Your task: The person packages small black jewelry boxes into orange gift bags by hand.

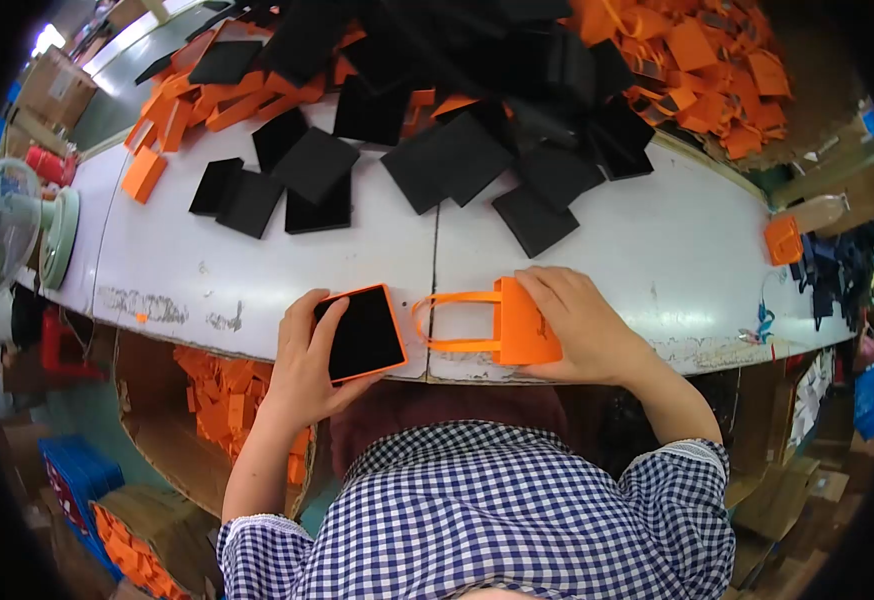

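My left hand grips an orange-edged box with a black inside, held at the table's front edge with the black face up. Just to the right, my right hand is closed around a small orange gift bag lying on its side. The bag's ribbon handles stretch left toward the box, with dark lettering partly visible beside my fingers. Farther back on the white table lie several black square box pieces, some overlapping.
Piles of orange boxes and black pieces fill the table's far side. A fan stands at the left. Below the table, a cardboard carton holds orange pieces. Blue-handled snips lie near the right edge.
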`<state>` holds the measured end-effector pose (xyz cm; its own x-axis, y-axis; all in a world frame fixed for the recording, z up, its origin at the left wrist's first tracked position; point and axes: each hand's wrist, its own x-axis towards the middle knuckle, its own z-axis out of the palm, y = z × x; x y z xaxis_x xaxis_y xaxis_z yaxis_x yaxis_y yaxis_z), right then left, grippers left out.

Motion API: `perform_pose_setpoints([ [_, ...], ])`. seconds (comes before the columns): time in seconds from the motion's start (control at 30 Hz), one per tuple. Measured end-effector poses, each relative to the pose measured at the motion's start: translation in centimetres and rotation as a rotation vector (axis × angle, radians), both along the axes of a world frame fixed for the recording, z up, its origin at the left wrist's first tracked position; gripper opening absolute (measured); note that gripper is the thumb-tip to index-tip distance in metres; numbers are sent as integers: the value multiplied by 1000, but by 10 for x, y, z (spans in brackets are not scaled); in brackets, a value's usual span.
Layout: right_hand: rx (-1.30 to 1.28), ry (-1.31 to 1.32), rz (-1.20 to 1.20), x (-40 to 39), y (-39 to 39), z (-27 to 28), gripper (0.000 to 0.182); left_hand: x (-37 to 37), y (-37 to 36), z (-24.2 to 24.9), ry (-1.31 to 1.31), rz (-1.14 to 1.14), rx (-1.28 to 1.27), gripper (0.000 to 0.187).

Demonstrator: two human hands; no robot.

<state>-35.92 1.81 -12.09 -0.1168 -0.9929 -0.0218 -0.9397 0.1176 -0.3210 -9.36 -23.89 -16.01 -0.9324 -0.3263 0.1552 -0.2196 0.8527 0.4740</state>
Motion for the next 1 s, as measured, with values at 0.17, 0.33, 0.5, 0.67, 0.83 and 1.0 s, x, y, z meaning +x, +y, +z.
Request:
perform_pose_setpoints([
  [0.17, -301, -106, 76, -3, -40, -6, 76, 6, -2, -16, 84, 36, 15, 94],
  [0.33, -217, 33, -84, 20, -96, -57, 10, 13, -7, -34, 202, -6, -1, 97],
  [0.5, -657, -186, -122, 27, -93, -56, 12, 12, -11, -21, 269, -154, -46, 85],
  [0.67, -834, -539, -205, 27, -88, -57, 11, 12, -5, -23, 317, -143, -37, 80],
  [0.83, -857, -730, -282, 33, -84, -49, 10, 12, -7, -26, 312, -116, -44, 79],
  [1.0, -835, -724, -282, 30, -85, -48, 11, 14, -7, -28, 299, -102, -18, 79],
])
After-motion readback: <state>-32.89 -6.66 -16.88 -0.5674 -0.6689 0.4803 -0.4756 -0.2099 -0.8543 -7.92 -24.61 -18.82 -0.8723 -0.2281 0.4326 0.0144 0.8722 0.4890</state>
